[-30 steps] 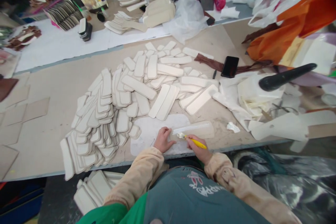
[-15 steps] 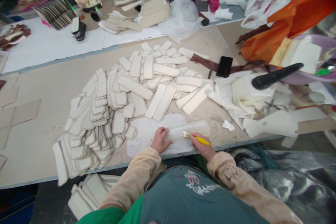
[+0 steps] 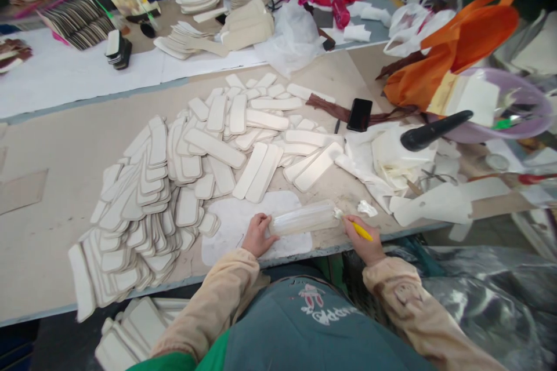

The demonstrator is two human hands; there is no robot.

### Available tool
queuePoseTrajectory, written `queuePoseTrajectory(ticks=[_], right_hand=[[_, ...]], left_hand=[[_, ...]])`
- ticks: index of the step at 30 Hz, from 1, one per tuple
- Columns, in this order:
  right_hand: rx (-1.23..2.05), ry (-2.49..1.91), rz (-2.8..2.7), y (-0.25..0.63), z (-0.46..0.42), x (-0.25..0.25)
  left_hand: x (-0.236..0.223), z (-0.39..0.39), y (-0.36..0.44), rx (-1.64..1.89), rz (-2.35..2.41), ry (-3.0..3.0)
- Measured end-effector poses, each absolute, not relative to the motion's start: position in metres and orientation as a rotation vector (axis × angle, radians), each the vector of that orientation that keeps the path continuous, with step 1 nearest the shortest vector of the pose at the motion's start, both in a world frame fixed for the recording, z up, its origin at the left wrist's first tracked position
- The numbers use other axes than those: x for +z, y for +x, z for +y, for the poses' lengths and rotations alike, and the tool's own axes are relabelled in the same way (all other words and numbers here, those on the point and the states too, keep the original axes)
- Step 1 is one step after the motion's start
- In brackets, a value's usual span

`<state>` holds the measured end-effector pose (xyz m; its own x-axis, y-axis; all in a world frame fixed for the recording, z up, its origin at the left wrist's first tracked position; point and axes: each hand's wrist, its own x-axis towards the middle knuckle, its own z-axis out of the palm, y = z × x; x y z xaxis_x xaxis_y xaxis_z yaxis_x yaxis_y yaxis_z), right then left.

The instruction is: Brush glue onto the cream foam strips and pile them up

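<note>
The near edge of the worktop [image 3: 47,237] runs close by the strip [image 3: 302,218], which lies partly on a sheet [image 3: 228,217], long axis left-right, right end slightly farther off. The left hand [image 3: 260,236], thumb and fingers spread, touches its left end; the right hand [image 3: 364,242] pinches the brush [image 3: 362,231], bristles at the right end. Pieces [image 3: 217,148] crowd the far side; a wad [image 3: 367,208] sits just right.

The worktable [image 3: 73,145] supports heaped pale strips [image 3: 215,148], a white sheet [image 3: 226,226], one glossy strip [image 3: 304,218] overlapping that sheet, and a black phone [image 3: 360,115]
</note>
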<state>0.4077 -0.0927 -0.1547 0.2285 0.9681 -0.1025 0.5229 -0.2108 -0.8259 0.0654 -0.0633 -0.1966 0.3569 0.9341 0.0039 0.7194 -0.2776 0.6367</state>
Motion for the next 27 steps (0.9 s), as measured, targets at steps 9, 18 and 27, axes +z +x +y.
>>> queuePoseTrajectory(ticks=[9,18,27], right_hand=[[0.637,-1.823,-2.059,0.353,-0.092,-0.154],[1.424,-1.425,-1.546,0.284,-0.092,-0.137],[1.639,-1.536,-1.129,0.257,-0.082,-0.152]], left_hand=[[-0.198,-0.064,0.065,0.521,1.438,2.065],[-0.201,-0.067,0.063,0.540,1.435,1.991],[-0.207,-0.070,0.064,0.574,1.452,1.954]])
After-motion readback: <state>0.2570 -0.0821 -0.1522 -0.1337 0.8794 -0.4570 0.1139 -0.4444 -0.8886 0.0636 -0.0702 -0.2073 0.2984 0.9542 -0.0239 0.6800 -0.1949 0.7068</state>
